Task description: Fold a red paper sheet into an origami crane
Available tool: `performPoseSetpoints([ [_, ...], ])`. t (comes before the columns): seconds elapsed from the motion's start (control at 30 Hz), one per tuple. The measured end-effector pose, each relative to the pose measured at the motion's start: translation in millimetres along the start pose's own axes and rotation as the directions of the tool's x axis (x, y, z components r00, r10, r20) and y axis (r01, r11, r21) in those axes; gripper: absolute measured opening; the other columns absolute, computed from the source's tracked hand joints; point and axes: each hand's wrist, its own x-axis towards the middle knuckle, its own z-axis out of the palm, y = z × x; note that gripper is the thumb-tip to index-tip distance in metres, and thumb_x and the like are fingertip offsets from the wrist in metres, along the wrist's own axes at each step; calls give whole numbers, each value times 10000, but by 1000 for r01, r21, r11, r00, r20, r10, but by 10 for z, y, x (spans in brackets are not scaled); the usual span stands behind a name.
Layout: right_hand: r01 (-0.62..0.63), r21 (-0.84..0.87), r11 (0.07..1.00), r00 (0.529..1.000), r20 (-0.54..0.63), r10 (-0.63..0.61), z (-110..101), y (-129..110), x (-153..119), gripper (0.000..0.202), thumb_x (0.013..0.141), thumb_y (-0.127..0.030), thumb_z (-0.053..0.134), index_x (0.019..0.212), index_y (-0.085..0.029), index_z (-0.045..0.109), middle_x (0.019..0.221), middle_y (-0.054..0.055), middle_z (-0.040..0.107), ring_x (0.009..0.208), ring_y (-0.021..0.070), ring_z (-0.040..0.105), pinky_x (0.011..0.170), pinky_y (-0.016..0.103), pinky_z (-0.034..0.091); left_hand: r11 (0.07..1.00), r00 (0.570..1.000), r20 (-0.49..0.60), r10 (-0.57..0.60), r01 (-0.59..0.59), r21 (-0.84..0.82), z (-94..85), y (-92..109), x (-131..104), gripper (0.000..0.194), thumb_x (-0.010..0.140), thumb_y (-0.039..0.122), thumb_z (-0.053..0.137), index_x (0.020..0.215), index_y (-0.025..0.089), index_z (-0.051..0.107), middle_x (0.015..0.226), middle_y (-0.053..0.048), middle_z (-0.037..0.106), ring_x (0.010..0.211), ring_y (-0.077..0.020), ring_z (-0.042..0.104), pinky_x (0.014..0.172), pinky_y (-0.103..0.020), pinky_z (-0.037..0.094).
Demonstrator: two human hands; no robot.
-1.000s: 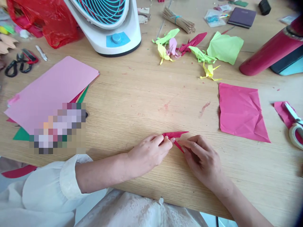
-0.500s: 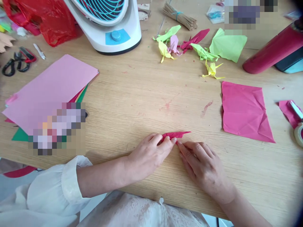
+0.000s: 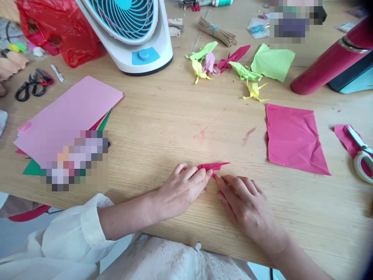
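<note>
A narrow piece of folded pink paper (image 3: 214,166) lies on the wooden table, its pointed tip toward the right. My left hand (image 3: 185,188) is closed on its left part, fingers pressing it against the table and covering that end. With thumb and forefinger together, my right hand (image 3: 247,206) pinches the paper's lower edge, close beside my left fingertips. To the right lies a creased pink paper sheet (image 3: 297,140). Several folded paper figures rest farther back, among them a yellow one (image 3: 254,91), a green one (image 3: 244,71) and a dark pink one (image 3: 234,58).
A white fan (image 3: 145,58) stands at the back, near a red plastic bag (image 3: 64,31). Pink paper sheets (image 3: 72,116) and black-handled scissors (image 3: 35,85) lie left. At right are a red bottle (image 3: 323,64), a tape roll (image 3: 364,167) and a green sheet (image 3: 274,62).
The view has shifted slightly, so the background things sit a little differently. Both hands stay on the folded pink paper, with only small finger movement.
</note>
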Motion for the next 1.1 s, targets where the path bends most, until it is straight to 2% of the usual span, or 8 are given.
performPoseSetpoints([
  [0.13, 23, -30, 999, 1000, 1, -23, -35, -15, -50, 284, 975, -159, 545, 1237, -81, 623, 1125, 153, 674, 920, 277, 586, 745, 426, 499, 998, 999, -39, 20, -23, -59, 26, -23, 20, 446, 999, 333, 561, 1373, 93, 519, 1254, -99, 649, 1124, -220, 551, 983, -408, 394],
  [0.27, 38, -31, 999, 999, 8, -37, -67, -27, -67, 283, 963, -128, 559, 1224, -46, 632, 1133, 160, 678, 937, 281, 584, 776, 426, 497, 996, 999, -44, 31, -35, -84, 41, -26, 35, 472, 998, 347, 569, 1376, 71, 506, 1245, -104, 659, 1122, -229, 557, 1010, -424, 365],
  [0.5, -37, 51, 998, 997, 66, 34, -48, 9, -132, 339, 1017, -204, 508, 1333, -106, 582, 1293, 142, 625, 1145, 289, 554, 897, 431, 467, 990, 999, -30, -16, 12, -143, 37, -28, 33, 506, 981, 336, 602, 1412, 106, 475, 1217, -82, 670, 1102, -218, 555, 944, -415, 357],
  [0.67, 5, 12, 1000, 997, 76, -5, -81, 23, -209, 406, 1019, -183, 484, 1407, -69, 517, 1376, 166, 588, 1178, 294, 544, 928, 435, 448, 996, 999, -50, 3, -8, -86, 27, -7, 22, 515, 990, 335, 582, 1444, 130, 450, 1231, -75, 662, 1129, -238, 543, 955, -431, 333],
  [0.8, 61, -47, 997, 990, 129, -55, -127, -1, -239, 384, 1012, -152, 459, 1370, -52, 558, 1418, 176, 567, 1213, 308, 537, 898, 426, 447, 997, 1000, -29, -7, 5, -75, -7, 10, 44, 484, 984, 342, 592, 1410, 135, 491, 1236, -84, 658, 1125, -247, 541, 971, -436, 320],
  [0.97, -15, -52, 999, 995, 100, 21, -117, -9, -264, 387, 1018, -186, 465, 1373, -75, 570, 1401, 149, 593, 1189, 285, 560, 904, 412, 445, 992, 999, -32, -26, 22, -123, 16, -8, 27, 497, 970, 363, 617, 1415, 179, 494, 1232, -67, 665, 1131, -247, 531, 975, -439, 316],
  [1.1, 10, -24, 1000, 994, 107, -8, -100, 14, -341, 427, 1019, -193, 468, 1425, -72, 520, 1469, 160, 540, 1269, 298, 528, 971, 437, 437, 992, 999, -35, -34, 29, -123, 67, -15, -7, 504, 988, 358, 577, 1431, 136, 478, 1263, -93, 652, 1138, -249, 529, 973, -438, 326],
])
